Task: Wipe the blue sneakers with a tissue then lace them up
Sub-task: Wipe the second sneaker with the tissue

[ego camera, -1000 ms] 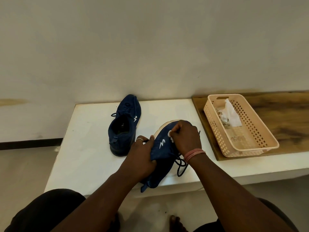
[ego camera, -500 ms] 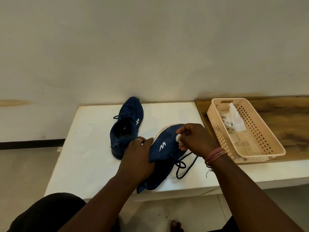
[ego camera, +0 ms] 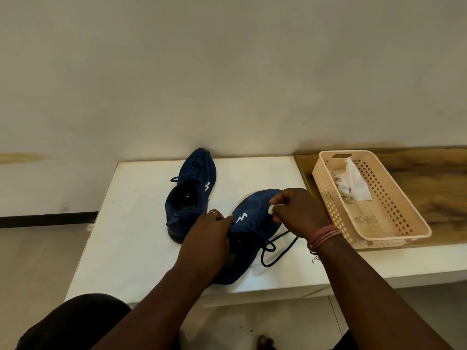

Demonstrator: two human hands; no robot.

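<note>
Tissue wad mostly hidden in right hand; near sneaker's collar covered by left hand

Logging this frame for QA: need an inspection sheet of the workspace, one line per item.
Surface: white table, wooden board at its right.
Job's things: far sneaker upright on table; near sneaker tilted on its side, laces loose; small tissue wad.
Clutter: peach basket holding used tissues.
Grippers: left hand grips near sneaker; right hand pinches the wad against it.
Cables: nothing seen.
Surroundings: plain wall, floor below.
</note>
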